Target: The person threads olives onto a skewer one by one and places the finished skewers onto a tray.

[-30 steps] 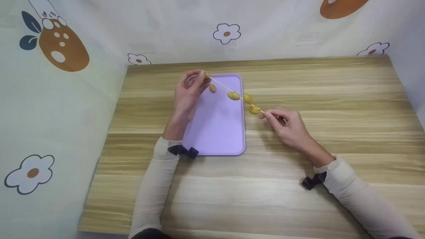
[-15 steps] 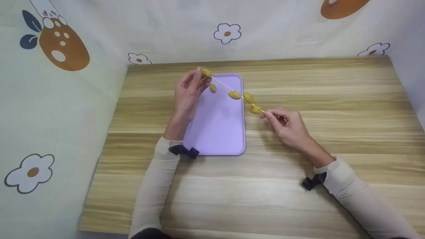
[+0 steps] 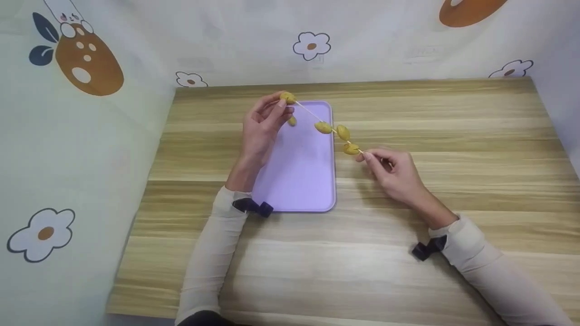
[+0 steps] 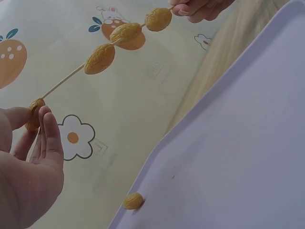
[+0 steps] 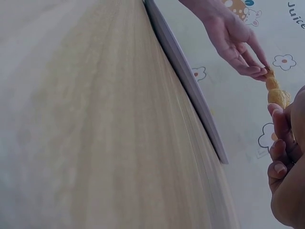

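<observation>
Sleeves of cream fabric [image 3: 485, 253] are seen nearest, a black wrist-worn device [image 3: 421, 251] strapped at each cuff. Bare right hand [image 3: 394, 176]: near end of a thin, pale wooden skewer [image 3: 309, 112] is pinched between thumb and fingertips. Skewer is held in the air, its long axis slanted from the right hand up and leftward to the far end, across the right edge of the tray. Three yellow-brown, wrinkled oval fruits [image 3: 323, 127] are threaded along it toward the right hand, a bare stretch of stick left beyond them. At the far end, a fourth yellow-brown oval fruit [image 3: 287, 97] is gripped by thumb and fingers of the bare left hand [image 3: 260, 131]; the stick's tip is not shown.

Below, a flat lilac rectangular tray [image 3: 299, 181] with rounded corners is laid lengthwise away from the person. One loose yellow-brown oval fruit [image 4: 133, 201] is placed on it near the edge, partly hidden by the left hand in the head view. Tray is supported by a wood-grain table [image 3: 430, 122], grain run crosswise. Behind, pale wall covering [image 3: 249, 45] is printed with outlined white flowers [image 3: 311, 46] and orange-brown fruit shapes [image 3: 89, 59].
</observation>
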Motion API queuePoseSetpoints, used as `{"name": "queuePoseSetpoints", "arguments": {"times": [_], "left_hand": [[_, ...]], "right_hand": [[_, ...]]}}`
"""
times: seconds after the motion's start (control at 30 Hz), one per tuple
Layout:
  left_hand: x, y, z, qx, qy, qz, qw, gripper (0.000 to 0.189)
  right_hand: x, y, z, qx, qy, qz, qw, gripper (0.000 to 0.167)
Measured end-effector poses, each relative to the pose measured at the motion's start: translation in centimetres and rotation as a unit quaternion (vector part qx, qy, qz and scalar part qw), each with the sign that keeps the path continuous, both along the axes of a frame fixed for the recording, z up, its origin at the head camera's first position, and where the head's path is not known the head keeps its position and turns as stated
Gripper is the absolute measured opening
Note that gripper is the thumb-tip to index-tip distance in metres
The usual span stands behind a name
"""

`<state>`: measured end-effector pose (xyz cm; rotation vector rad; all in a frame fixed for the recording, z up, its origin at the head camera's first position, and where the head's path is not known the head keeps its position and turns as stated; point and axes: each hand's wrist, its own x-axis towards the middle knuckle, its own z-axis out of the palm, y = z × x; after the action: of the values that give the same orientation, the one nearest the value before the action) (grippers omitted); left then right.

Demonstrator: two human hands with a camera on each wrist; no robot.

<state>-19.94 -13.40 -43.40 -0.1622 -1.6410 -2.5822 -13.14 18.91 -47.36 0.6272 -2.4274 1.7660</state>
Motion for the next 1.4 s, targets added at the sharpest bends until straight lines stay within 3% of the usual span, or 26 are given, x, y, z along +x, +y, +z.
{"name": "queuePoseSetpoints", "arguments": {"times": [0.1, 0.33, 0.47, 0.63, 0.8, 1.03, 1.13, 1.4], "left_hand": [[0.1, 0.2, 0.1, -0.004, 0.009, -0.006, 0.9999, 0.025], [0.2, 0.6, 0.3, 0.054, 0.041, -0.036, 0.9971, 0.024], [0.3, 0.6, 0.5, 0.052, 0.050, -0.029, 0.9970, 0.031], [0.4, 0.7, 0.6, 0.040, 0.063, -0.019, 0.9970, 0.025], [0.4, 0.9, 0.7, 0.026, 0.071, 0.007, 0.9971, 0.024], [0.6, 1.3, 0.5, 0.010, 0.044, 0.068, 0.9967, 0.022], [0.6, 1.5, 0.5, 0.013, 0.038, 0.078, 0.9962, 0.022], [0.8, 1.6, 0.8, 0.027, 0.047, 0.031, 0.9981, 0.036]], "right_hand": [[0.1, 0.0, 0.1, -0.001, -0.004, 0.000, 1.0000, 0.020], [0.2, -0.2, 0.3, 0.003, -0.018, 0.005, 0.9998, 0.019], [0.3, -0.2, 0.3, 0.001, -0.019, 0.004, 0.9998, 0.019], [0.3, -0.3, 0.3, -0.004, -0.015, 0.005, 0.9999, 0.019], [0.2, -0.3, 0.1, -0.001, -0.021, -0.001, 0.9998, 0.017], [0.0, -0.3, 0.2, 0.001, -0.050, -0.002, 0.9988, 0.021], [0.0, -0.3, 0.2, 0.014, -0.039, -0.007, 0.9991, 0.015], [0.0, -0.1, 0.0, 0.016, -0.021, -0.005, 0.9996, 0.009]]}}
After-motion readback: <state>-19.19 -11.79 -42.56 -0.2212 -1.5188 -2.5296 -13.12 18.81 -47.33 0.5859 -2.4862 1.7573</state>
